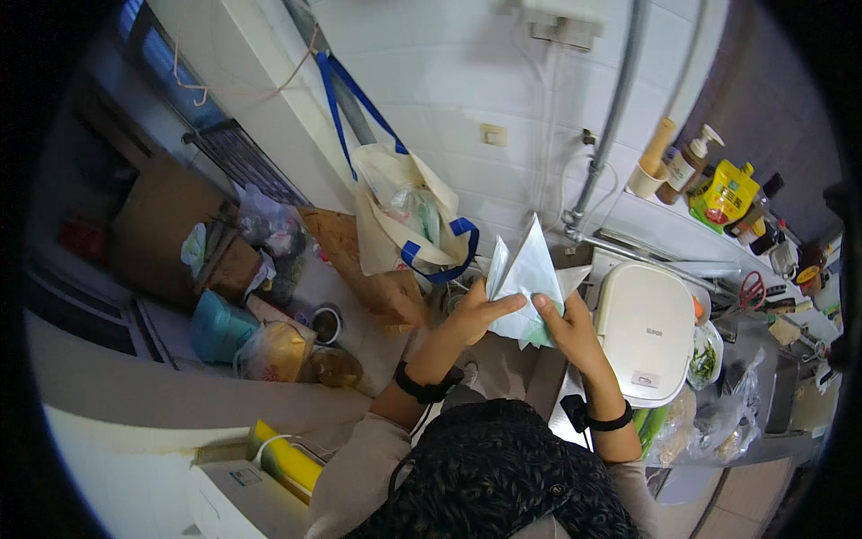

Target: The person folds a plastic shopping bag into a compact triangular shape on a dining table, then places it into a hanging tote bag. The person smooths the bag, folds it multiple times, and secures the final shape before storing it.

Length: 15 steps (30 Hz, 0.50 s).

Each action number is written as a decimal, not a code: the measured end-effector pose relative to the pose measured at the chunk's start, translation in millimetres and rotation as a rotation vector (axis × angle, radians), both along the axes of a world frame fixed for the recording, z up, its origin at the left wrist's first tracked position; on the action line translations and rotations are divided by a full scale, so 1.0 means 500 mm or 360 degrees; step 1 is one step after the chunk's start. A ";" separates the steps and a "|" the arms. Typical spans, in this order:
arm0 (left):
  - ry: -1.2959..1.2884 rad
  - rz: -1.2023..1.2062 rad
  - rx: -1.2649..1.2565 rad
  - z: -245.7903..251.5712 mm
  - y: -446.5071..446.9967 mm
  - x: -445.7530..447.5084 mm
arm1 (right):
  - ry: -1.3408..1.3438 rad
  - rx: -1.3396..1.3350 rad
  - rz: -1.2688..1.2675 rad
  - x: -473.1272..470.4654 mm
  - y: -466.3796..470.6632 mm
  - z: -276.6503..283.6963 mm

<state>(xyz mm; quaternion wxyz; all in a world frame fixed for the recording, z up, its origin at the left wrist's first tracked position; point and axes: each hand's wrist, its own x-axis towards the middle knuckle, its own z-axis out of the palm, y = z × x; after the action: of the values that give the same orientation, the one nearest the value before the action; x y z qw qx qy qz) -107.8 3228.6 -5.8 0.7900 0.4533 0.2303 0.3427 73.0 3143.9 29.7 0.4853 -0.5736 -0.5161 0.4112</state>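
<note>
Between my two hands is a folded, pale blue-white sheet (533, 269) with pointed corners standing up and a greenish lower edge. Whether it is paper or plastic film, I cannot tell. My left hand (477, 315) grips its left side, thumb lying across the front. My right hand (570, 330) pinches the right side, its thumb close to the left one. Just beyond the sheet hangs a cream cloth bag (377, 222) with blue handles and plastic bags inside. A white lidded Supor appliance (640, 330) stands to the right of my right hand.
Along the right, a counter (741, 448) carries a plate of chopped greens (704, 357) and plastic bags (734, 411). Bottles and a yellow pouch (724, 195) line the ledge. A teal bin (221, 328) and bagged items stand on the floor at left. Metal pipes (609, 121) run down the wall.
</note>
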 end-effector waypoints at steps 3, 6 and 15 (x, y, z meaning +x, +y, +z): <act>0.0005 0.0233 -0.0182 -0.015 0.078 -0.062 | 0.0202 -0.0100 0.0212 -0.061 0.103 -0.001; -0.0165 0.0501 -0.0353 -0.018 0.159 -0.129 | 0.0040 0.0030 0.0240 -0.144 0.222 0.000; -0.0362 0.0970 -0.0611 -0.027 0.355 -0.227 | -0.0192 0.0240 0.0476 -0.265 0.514 -0.033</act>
<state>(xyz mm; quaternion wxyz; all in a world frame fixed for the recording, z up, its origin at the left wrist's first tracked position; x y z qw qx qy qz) -221.2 3406.0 -19.3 0.7429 0.1666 0.3256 0.5606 -59.5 3400.8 13.2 0.4286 -0.4759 -0.6533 0.4038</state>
